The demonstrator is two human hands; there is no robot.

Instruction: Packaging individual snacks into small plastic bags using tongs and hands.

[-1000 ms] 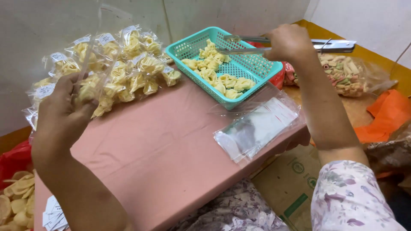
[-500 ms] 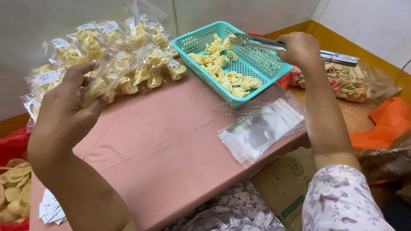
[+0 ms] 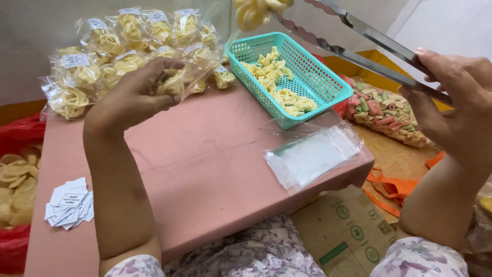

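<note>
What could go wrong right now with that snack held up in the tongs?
The snack hangs high in the tongs above the basket; a loose pinch could drop it onto the table. The clear bag in the left hand looks floppy, so its mouth could fold shut and the snack might miss.

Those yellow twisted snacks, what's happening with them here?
A person is at a pink table. The right hand grips metal tongs that pinch a yellow twisted snack up above a teal basket of the same snacks. The left hand holds a clear plastic bag open beneath it. Filled, labelled bags are piled behind; empty bags and paper labels lie on the table.
</note>
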